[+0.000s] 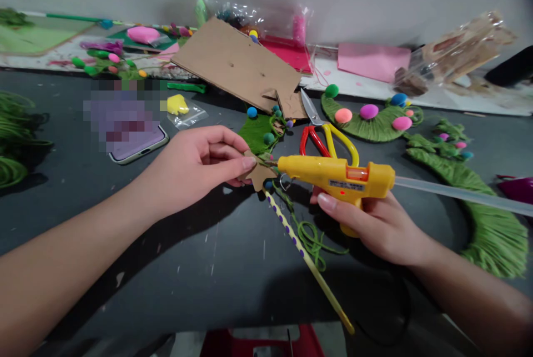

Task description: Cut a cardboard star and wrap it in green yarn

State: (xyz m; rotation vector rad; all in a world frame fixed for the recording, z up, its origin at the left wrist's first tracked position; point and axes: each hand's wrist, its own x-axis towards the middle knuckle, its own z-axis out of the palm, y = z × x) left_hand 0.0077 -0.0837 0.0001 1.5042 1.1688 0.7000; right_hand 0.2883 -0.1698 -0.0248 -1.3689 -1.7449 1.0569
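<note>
Between the fingertips of my left hand is a small brown cardboard star, held just above the table. My right hand is wrapped round the grip of a yellow glue gun, with a clear glue stick jutting from its back. The nozzle meets or nearly meets the star; I cannot tell which. A yellow stick with purple dots runs down and right from beneath the star. Close behind lies a green yarn-covered piece with pom-poms, and loose green yarn curls beside the stick.
Red-and-yellow scissors lie behind the glue gun. A cardboard sheet leans at the back. Green wrapped arcs with pom-poms sit to the right. On the left are a phone, a small bag and a green yarn bundle.
</note>
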